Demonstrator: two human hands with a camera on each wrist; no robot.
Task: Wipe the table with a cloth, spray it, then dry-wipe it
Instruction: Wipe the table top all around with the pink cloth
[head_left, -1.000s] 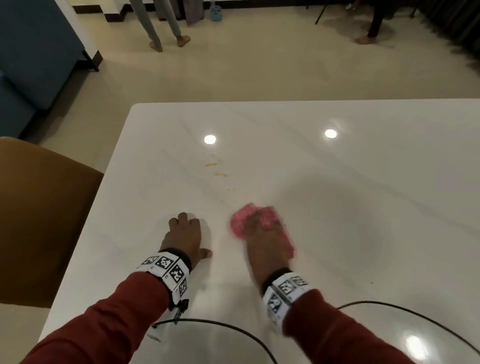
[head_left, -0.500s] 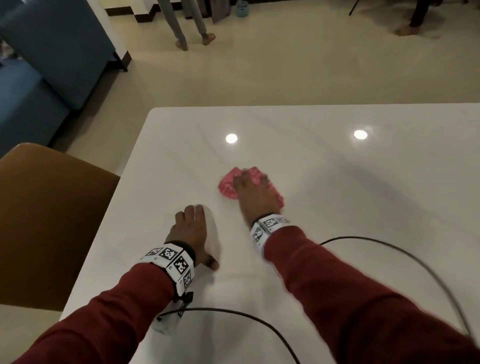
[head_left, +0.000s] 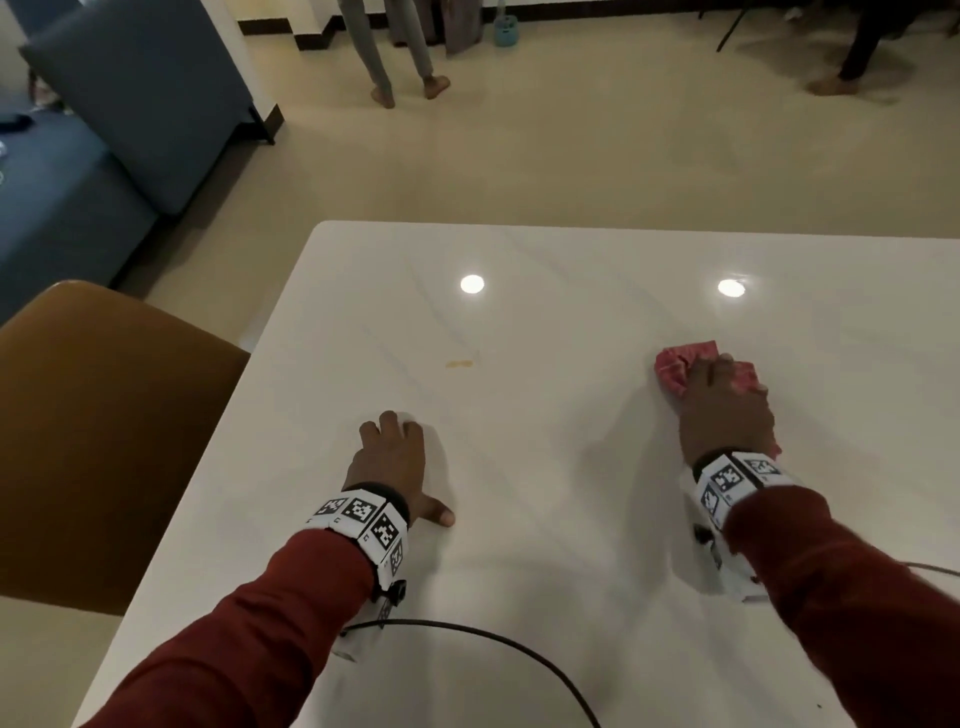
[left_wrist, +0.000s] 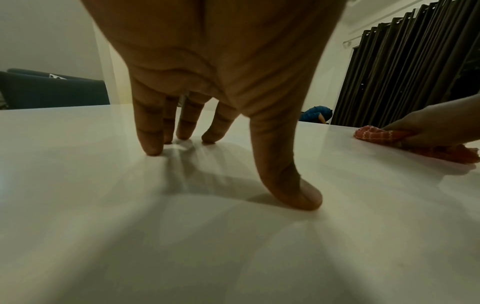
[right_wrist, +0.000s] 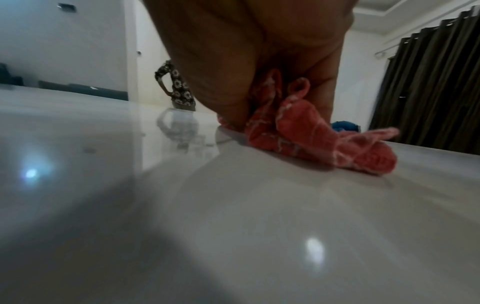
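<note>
My right hand (head_left: 724, 410) presses down on the bunched red cloth (head_left: 680, 364), fingers curled over it, on the white bench (head_left: 571, 519) right of centre. My left hand (head_left: 392, 457) rests fingers spread, tips touching the bench, holding nothing. A yellowish smear (head_left: 460, 364) lies beyond it.

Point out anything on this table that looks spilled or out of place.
One small yellowish-brown smear sits on the white table, beyond the left hand that rests on its fingertips. The right hand presses the pink cloth well off to the smear's right, not on it.
</note>
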